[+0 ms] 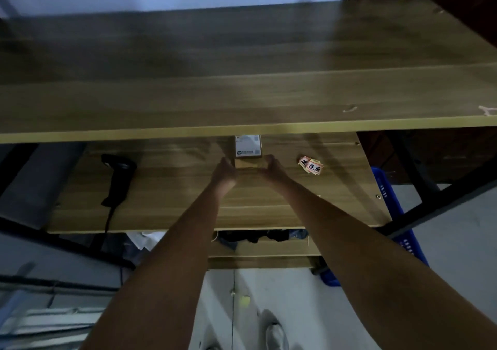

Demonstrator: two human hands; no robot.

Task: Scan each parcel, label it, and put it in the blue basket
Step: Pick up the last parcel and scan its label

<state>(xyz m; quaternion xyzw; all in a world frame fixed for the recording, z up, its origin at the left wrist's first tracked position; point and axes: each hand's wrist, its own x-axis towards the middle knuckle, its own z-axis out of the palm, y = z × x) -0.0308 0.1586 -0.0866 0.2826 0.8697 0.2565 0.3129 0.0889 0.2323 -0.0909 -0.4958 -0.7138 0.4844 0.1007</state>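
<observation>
Parcel (pixel 248 152) sits between left hand (pixel 223 172) and right hand (pixel 272 169), both cupping its sides, long axis pointing away under the upper shelf (pixel 242 131).

A small brown cardboard parcel (pixel 247 154) with a white printed sticker on top lies flat on the lower wooden shelf, and its far end is hidden under the edge of the shelf above. A black scanner (pixel 117 177) with a cord lies on its side on the same shelf, well to the left of the parcel, and a little pile of orange and white labels (pixel 311 165) with black marks lies near the parcel on its right. The blue basket (pixel 395 216) sits lower down past the right end of the shelf, and only a part of its wall with small slots shows.
</observation>
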